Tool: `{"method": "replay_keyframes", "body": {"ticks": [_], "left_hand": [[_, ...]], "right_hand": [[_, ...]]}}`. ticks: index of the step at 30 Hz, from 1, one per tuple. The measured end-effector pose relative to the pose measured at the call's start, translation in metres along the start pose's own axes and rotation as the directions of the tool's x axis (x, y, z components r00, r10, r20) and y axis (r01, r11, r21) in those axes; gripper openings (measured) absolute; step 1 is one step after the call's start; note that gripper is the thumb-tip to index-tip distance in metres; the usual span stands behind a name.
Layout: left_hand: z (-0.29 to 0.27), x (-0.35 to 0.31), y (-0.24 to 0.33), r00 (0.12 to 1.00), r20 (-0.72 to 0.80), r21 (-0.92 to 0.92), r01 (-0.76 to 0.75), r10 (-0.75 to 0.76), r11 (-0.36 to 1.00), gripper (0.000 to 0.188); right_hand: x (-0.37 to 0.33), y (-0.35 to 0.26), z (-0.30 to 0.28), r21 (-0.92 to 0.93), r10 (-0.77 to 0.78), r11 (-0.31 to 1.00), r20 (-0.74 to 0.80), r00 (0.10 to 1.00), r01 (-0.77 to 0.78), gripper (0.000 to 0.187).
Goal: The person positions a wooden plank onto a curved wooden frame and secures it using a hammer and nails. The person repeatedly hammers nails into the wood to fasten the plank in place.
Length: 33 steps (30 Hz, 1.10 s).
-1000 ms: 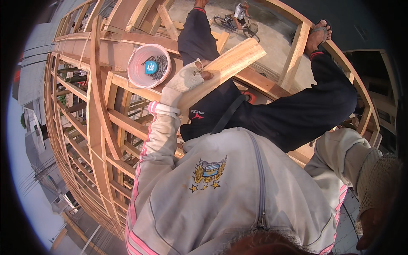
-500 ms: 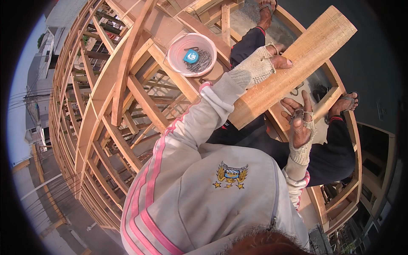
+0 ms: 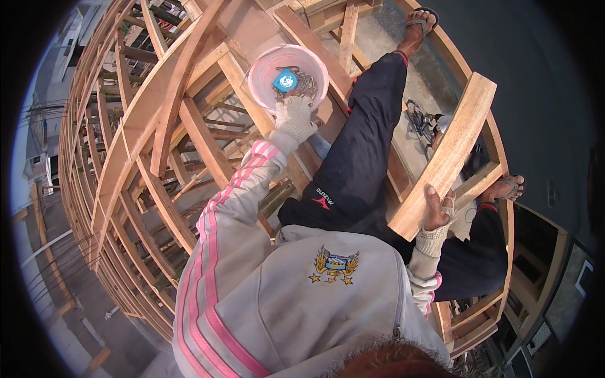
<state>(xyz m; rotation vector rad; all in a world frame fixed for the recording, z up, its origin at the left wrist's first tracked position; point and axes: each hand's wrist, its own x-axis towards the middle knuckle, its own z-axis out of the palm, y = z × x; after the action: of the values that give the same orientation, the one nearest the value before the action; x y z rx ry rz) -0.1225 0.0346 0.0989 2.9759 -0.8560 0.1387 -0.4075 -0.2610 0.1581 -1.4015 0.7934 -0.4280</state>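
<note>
My left hand (image 3: 294,118), in a fingerless knitted glove, reaches over the near rim of a pale pink bucket (image 3: 259,72). Its fingertips are down at a heap of nails (image 3: 306,87) and partly hidden, so I cannot tell what they hold. Beside the nails in the bucket lies a round blue object (image 3: 285,80), perhaps a tape measure. On the right, my right hand (image 3: 437,214), also gloved, grips a wooden board (image 3: 450,151) near its lower end, thumb on the upper face. The board slants up and away to the right across my lap.
Timber framing with open gaps spreads to the left, including a long slanting beam (image 3: 184,88). A curved-looking edge beam (image 3: 507,220) runs along the right. My sandalled feet (image 3: 413,34) rest on the frame. Through a gap, a bicycle (image 3: 417,116) shows below.
My left hand has let go of the board and moved left into the bucket. My right hand, open before, now holds the board, which has swung steeper and lower.
</note>
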Motion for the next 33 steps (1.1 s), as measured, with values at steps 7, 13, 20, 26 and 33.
{"method": "replay_keyframes", "body": {"ticks": [7,13,20,26,33], "left_hand": [[0.053,0.016,-0.068,0.901,0.411,-0.028,-0.14,0.139,0.99,0.032],[-0.011,0.049,-0.09,0.912,0.395,-0.008,-0.117,0.11,0.993,0.024],[-0.078,0.108,-0.127,0.978,0.2,-0.071,-0.04,0.054,0.997,0.021],[-0.022,0.142,-0.19,0.972,0.227,0.147,0.022,-0.055,0.989,0.026],[0.081,0.172,-0.213,0.964,0.22,0.197,0.107,-0.15,0.974,0.028]], "right_hand": [[0.012,0.006,0.038,-0.009,0.137,0.991,0.101,0.985,-0.137,0.055],[0.016,0.006,0.038,-0.018,0.217,0.976,0.075,0.973,-0.216,0.055],[0.026,0.012,0.043,0.071,0.248,0.966,0.042,0.968,-0.25,0.05],[0.03,0.001,0.05,-0.029,0.239,0.971,0.02,0.971,-0.238,0.052],[0.029,0.018,0.05,-0.125,0.246,0.963,0.037,0.969,-0.24,0.05]]}}
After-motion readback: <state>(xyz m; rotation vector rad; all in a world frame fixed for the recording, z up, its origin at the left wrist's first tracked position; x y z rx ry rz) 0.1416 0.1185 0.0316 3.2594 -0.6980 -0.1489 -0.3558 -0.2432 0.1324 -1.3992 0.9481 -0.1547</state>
